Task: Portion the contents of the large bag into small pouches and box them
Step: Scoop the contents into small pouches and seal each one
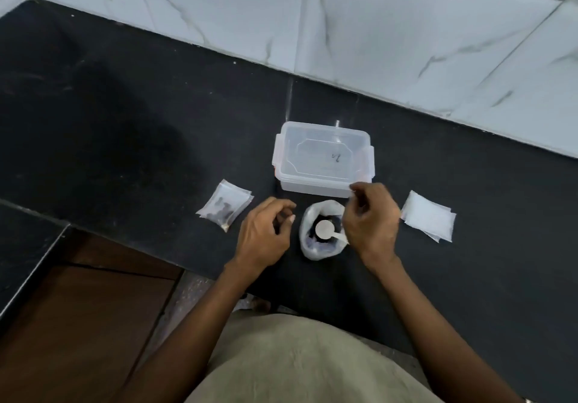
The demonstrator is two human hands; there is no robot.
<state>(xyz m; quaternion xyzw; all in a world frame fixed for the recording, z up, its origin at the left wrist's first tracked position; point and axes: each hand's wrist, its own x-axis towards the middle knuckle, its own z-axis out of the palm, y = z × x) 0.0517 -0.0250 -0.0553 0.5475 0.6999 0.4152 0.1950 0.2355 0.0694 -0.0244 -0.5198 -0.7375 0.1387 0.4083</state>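
Note:
The large clear bag (308, 246) stands open on the black counter, with dark contents and a white scoop (325, 229) lying inside. My right hand (372, 221) hovers over the bag's right side, its fingers curled, and thumb and forefinger seem to pinch the bag's raised rim. Just left of the bag is my left hand (266, 236), fingers loosely curled and holding nothing. Behind the bag sits a clear plastic box (322, 158) with its lid on. Filled small pouches (225, 207) lie to the left. A stack of empty pouches (428, 218) lies to the right.
The black counter (125, 121) runs back to a white marble-tiled wall (375, 27). Its front edge drops to a brown wooden cabinet front (78, 324) at the lower left. My body stands close to the counter edge.

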